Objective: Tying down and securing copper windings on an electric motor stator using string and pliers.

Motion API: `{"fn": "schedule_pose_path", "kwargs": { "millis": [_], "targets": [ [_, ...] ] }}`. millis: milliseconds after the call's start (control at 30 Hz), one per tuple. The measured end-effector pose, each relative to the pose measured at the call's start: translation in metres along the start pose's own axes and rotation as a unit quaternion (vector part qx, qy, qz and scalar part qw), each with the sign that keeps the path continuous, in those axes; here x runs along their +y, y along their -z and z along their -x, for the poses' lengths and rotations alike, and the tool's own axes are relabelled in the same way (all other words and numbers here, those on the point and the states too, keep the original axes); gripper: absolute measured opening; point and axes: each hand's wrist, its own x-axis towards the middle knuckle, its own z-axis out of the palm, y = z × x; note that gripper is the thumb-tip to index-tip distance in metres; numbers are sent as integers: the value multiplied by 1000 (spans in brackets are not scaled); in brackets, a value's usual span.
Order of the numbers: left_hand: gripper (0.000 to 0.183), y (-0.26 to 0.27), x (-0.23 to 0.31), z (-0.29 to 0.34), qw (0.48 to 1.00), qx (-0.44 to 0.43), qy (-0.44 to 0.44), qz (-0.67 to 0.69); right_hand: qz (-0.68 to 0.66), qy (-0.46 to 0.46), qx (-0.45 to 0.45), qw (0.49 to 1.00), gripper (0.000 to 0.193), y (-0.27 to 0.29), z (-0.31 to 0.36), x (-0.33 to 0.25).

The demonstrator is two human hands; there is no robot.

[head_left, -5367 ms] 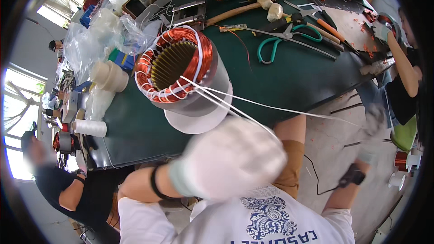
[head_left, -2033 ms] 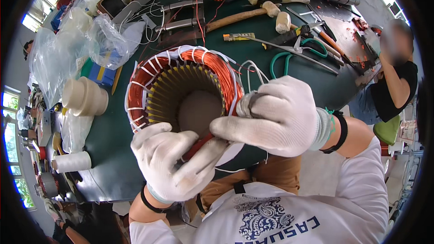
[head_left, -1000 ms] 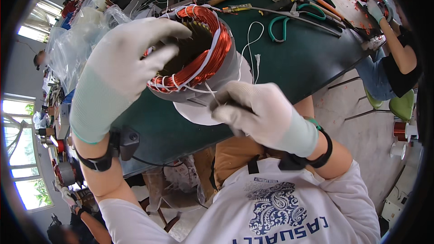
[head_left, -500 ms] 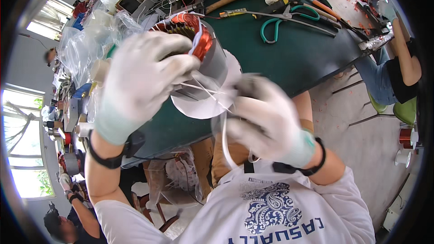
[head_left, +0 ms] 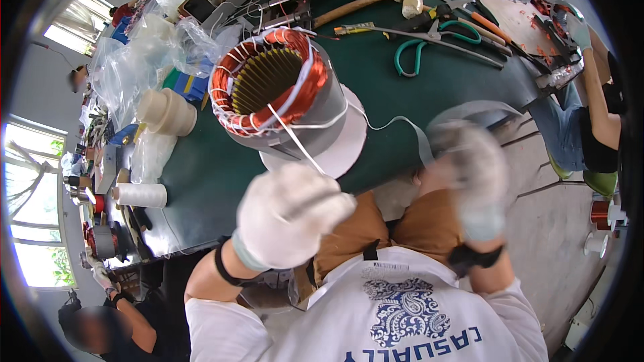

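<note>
A motor stator [head_left: 322, 94] with a grey cylindrical shell stands on a round white disc [head_left: 355, 127]. Its ring of red-orange copper windings [head_left: 225, 94] is laced with white ties around a yellowish slotted bore. A white lacing tape [head_left: 295, 137] runs tautly from the windings down to my gloved left hand [head_left: 292, 211], which is closed on it nearer to my body. Another length of the tape [head_left: 399, 119] trails from the shell toward my gloved right hand [head_left: 475, 177]. That hand is off the table's front edge, its fingers smeared by motion. A blurred pale loop shows beside it.
Green-handled scissors [head_left: 436, 37], a wooden-handled hammer [head_left: 355, 8] and other tools lie at the back. Plastic bags [head_left: 131, 64], a cream spool [head_left: 164, 112] and a white thread spool [head_left: 141, 194] sit on the left. A co-worker's arm [head_left: 600, 94] is at the right.
Both hands have come away from the stator: the left toward my body with the tape, the right out to the right. The windings, hidden behind my left hand before, now show.
</note>
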Motion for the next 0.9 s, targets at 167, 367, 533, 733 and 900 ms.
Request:
{"fn": "schedule_pose_path", "kwargs": {
  "millis": [167,367,533,733,900],
  "targets": [
    [29,-4,-26,21,989,6,-105,-101,-115,-210,-202,950,26,-107,-21,-7],
    [31,-6,-76,4,974,192,119,7,-279,-13,-351,894,23,-143,-33,-5],
    [32,-12,-79,11,975,215,-6,-52,-27,71,-311,947,27,-123,-22,47],
    [25,11,-61,-19,972,65,217,56,156,285,-228,918,9,-127,-37,69],
    [10,-8,-56,-9,912,136,357,148,15,33,-87,996,15,-74,19,32]
  ]
}}
